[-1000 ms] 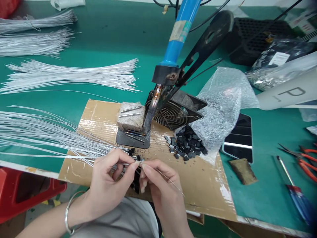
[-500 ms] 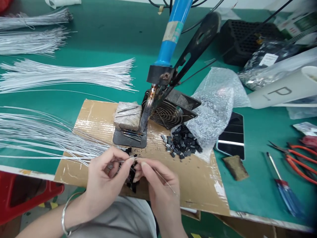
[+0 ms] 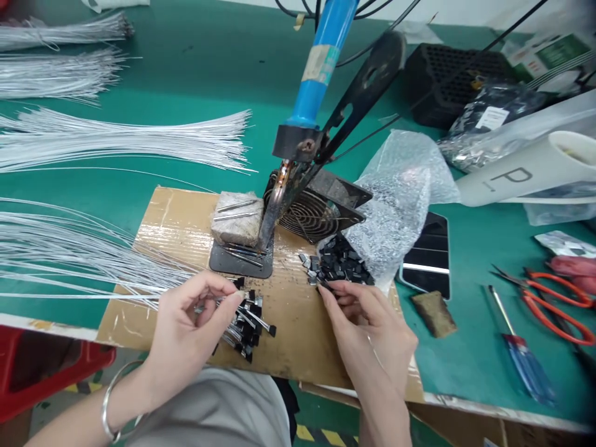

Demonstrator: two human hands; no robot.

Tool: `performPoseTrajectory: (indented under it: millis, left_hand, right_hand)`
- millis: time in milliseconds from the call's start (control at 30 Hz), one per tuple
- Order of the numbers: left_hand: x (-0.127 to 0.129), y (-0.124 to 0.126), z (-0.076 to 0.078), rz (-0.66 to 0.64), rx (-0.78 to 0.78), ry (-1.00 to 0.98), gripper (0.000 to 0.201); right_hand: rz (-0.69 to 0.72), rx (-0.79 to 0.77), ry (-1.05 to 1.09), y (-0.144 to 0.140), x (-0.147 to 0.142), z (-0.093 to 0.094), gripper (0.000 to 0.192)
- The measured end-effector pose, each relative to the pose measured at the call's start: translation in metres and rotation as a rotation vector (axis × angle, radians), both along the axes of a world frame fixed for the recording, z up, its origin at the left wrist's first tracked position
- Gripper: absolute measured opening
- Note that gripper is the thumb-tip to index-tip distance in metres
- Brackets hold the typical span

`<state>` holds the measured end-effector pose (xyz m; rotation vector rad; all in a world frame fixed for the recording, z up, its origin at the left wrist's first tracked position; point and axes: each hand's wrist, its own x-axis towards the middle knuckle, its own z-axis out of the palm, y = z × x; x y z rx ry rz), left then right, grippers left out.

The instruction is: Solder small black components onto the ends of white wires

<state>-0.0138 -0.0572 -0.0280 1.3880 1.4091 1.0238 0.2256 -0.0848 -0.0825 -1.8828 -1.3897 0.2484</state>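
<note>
My left hand (image 3: 193,326) is closed, thumb and forefinger pinching the end of a thin white wire at its fingertips. Just beyond and below those fingers lies a cluster of wire ends with black tips (image 3: 251,320), partly hidden by the hand. Over at the right, my right hand (image 3: 375,326) pinches what looks like a small black piece, at the near edge of the pile of small black pieces (image 3: 342,257). A fine silvery wire (image 3: 375,352) lies across that hand. The soldering iron (image 3: 310,93) is clamped in a stand, tip down, above a dark pad (image 3: 221,264).
Cardboard (image 3: 288,347) covers the work area. A pale block (image 3: 237,226) with metal rods stands beside a fan (image 3: 310,214). Bubble wrap (image 3: 395,198), a phone (image 3: 426,251), a brown sponge (image 3: 434,313), a screwdriver (image 3: 521,354) and orange-handled pliers (image 3: 554,304) lie right; wire bundles (image 3: 130,143) left.
My right hand has moved right, away from my left hand, to the pile of black pieces. My left hand stays nearly in place, and the black-tipped wire ends show more fully.
</note>
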Motion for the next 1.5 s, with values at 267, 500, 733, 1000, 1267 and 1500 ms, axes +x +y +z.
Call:
performPoseTrajectory:
  millis: [267, 500, 733, 1000, 1267, 1500]
  left_hand:
    - [-0.005, -0.001, -0.003, -0.021, 0.006, 0.090, 0.009]
    - [-0.013, 0.004, -0.006, -0.015, 0.021, 0.198, 0.003]
    - [-0.002, 0.005, 0.003, -0.072, -0.096, 0.152, 0.009]
    - [0.001, 0.007, 0.007, -0.137, -0.192, 0.030, 0.014]
    - [0.000, 0.009, 0.006, -0.136, -0.221, -0.015, 0.012]
    - [0.003, 0.015, 0.012, -0.164, -0.206, -0.003, 0.012]
  right_hand:
    - [-0.107, 0.060, 0.170, -0.004, -0.006, -0.009, 0.010]
    - [-0.060, 0.178, 0.304, -0.005, -0.016, 0.007, 0.007]
    - [0.024, 0.151, 0.665, -0.002, -0.047, 0.026, 0.012]
    - [0.136, -0.045, 1.025, 0.009, -0.078, 0.034, 0.009]
    - [0.190, -0.037, 0.947, 0.009, -0.084, 0.032, 0.012]
    - [0.193, -0.043, 0.975, 0.009, -0.084, 0.033, 0.009]
